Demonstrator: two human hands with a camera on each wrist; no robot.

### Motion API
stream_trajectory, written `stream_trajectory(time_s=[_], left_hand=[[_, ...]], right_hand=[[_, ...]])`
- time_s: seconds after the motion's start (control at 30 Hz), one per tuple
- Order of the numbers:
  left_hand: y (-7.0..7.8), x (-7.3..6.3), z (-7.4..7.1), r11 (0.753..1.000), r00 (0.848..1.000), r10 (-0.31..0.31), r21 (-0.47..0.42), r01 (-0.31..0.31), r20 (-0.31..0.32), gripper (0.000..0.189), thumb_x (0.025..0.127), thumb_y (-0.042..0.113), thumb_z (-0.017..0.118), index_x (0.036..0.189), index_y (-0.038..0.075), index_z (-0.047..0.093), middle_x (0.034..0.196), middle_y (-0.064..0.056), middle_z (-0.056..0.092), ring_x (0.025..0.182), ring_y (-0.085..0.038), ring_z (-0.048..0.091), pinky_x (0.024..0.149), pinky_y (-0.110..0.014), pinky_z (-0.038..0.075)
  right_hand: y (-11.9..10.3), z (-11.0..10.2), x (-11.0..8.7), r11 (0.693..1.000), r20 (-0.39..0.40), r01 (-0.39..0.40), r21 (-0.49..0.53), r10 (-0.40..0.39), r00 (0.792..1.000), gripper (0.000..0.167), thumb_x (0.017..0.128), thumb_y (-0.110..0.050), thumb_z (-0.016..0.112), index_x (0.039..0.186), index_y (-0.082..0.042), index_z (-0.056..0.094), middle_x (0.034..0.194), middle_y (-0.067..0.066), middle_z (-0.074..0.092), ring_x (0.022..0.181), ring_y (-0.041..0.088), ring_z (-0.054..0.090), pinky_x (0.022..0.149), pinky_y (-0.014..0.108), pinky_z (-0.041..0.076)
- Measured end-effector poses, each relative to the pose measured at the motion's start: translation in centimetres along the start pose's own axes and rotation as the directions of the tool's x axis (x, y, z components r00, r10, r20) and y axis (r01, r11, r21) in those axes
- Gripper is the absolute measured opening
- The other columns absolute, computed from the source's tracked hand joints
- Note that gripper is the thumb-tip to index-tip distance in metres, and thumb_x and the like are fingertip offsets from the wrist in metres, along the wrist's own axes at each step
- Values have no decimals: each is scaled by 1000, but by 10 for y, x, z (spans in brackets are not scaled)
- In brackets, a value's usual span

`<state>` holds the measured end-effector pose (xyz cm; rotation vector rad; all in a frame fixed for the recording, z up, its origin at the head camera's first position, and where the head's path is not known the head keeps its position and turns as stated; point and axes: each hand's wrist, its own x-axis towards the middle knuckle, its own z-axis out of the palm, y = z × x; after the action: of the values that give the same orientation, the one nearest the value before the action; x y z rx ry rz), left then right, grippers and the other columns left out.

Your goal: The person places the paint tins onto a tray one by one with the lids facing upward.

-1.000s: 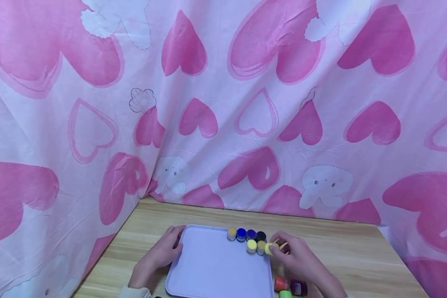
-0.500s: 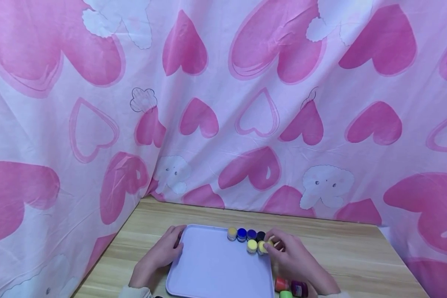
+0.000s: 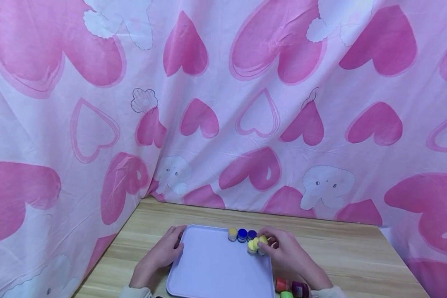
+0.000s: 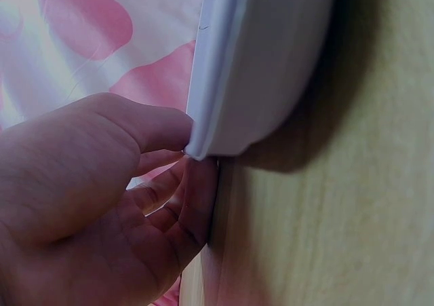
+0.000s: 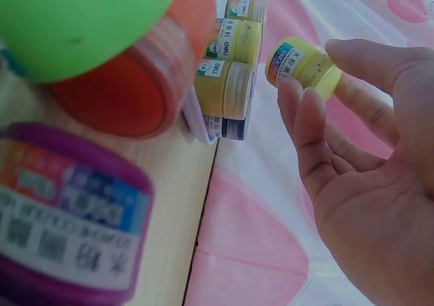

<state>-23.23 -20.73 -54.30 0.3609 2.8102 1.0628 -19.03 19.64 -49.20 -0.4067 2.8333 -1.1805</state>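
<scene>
A yellow paint jar [image 5: 303,67] is hanging in the air above the far right corner of the tray [image 3: 216,265], tilted and well apart from the jars below it in the right wrist view. The right hand [image 5: 366,136] is pinching it between thumb and fingertips. Beneath it, a second yellow jar [image 5: 237,41] and an ochre jar [image 5: 215,89] are standing side by side on the tray, with a dark jar [image 5: 232,128] showing partly behind the ochre one. Along the tray's far edge, a mustard jar [image 3: 232,234], a blue jar [image 3: 242,235] and a purple-blue jar [image 3: 251,234] are forming a row. On the opposite side, the left hand [image 4: 102,177] is gripping the tray's left rim, its thumb pressing the edge while the fingers are curling below. Just off the tray's near right side, a red-orange jar [image 3: 282,284], a green jar [image 3: 286,294] and a purple jar [image 3: 300,289] are sitting close together on the wood-grain tabletop [image 3: 339,248]. Pale sleeves [image 3: 135,292] are covering the forearms' lower ends. Behind everything, a pink-and-white cloth [image 3: 197,118] printed with hearts is hanging in folds.
</scene>
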Motion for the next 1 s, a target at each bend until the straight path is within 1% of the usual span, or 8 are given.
stream_trajectory(time_s=[0.1, 0.23, 0.37, 0.47, 0.67, 0.73, 0.9, 1.0], left_hand=[[0, 0, 0, 1000, 1000, 7, 3, -7, -3, 57, 105, 11, 69, 158, 6, 49, 136, -7, 59, 125, -21, 60, 119, -58, 50], [1, -1, -1, 1000, 1000, 11, 8, -11, -6, 58, 104, 11, 69, 158, 6, 50, 136, -8, 59, 125, -22, 60, 119, -58, 49], [1, -1, -1, 1000, 1000, 9, 10, -9, -7, 58, 104, 11, 70, 158, 6, 50, 137, -8, 59, 126, -23, 60, 118, -59, 49], [1, -1, -1, 1000, 1000, 9, 10, -9, -7, 58, 104, 11, 70, 158, 6, 50, 136, -9, 59, 125, -23, 60, 118, -59, 50], [1, -2, -1, 1000, 1000, 1, 2, -1, -3, 58, 104, 11, 70, 158, 6, 50, 137, -9, 59, 126, -23, 60, 118, -59, 50], [2, -2, -1, 1000, 1000, -4, 3, 4, -3, 58, 104, 12, 70, 158, 7, 50, 137, -8, 59, 126, -23, 60, 118, -59, 50], [2, -3, 0, 1000, 1000, -8, 13, 8, -13, 57, 104, 12, 69, 158, 8, 50, 134, -6, 60, 120, -20, 60, 117, -58, 52], [3, -3, 0, 1000, 1000, -9, 15, 9, -20, 57, 104, 12, 69, 158, 9, 50, 133, -6, 60, 117, -19, 59, 116, -57, 53]], right_hand=[[-2, 1, 1, 1000, -2, 16, -2, -16, 1000, 27, 99, -26, 80, 125, -21, 74, 108, -8, 75, 93, 15, 68, 78, 19, 59], [-5, 4, 5, 998, 0, 58, -4, -58, 998, 30, 98, -13, 80, 127, -18, 74, 112, -4, 76, 94, 16, 70, 79, 20, 61], [-8, 7, 8, 998, 13, 63, 10, -63, 998, 35, 97, -6, 78, 130, -18, 74, 119, -2, 76, 94, 15, 70, 79, 21, 62], [-9, 9, 10, 998, 19, 65, 14, -65, 998, 36, 99, -8, 78, 132, -19, 74, 119, -3, 75, 93, 15, 68, 77, 21, 62], [-14, 11, 14, 993, 28, 119, -19, -119, 993, 35, 99, -14, 79, 134, -16, 73, 116, -5, 73, 91, 14, 65, 74, 22, 60], [-15, 12, 16, 994, 38, 111, -23, -110, 993, 35, 99, -18, 80, 133, -17, 73, 115, -6, 72, 91, 14, 64, 74, 22, 59], [-16, 17, 20, 996, 49, 83, -33, -82, 995, 36, 97, -26, 83, 131, -19, 74, 111, -8, 70, 92, 16, 63, 73, 21, 58], [-16, 21, 23, 994, 51, 93, -50, -91, 995, 37, 96, -28, 85, 130, -18, 75, 107, -9, 69, 92, 18, 64, 74, 21, 58]])
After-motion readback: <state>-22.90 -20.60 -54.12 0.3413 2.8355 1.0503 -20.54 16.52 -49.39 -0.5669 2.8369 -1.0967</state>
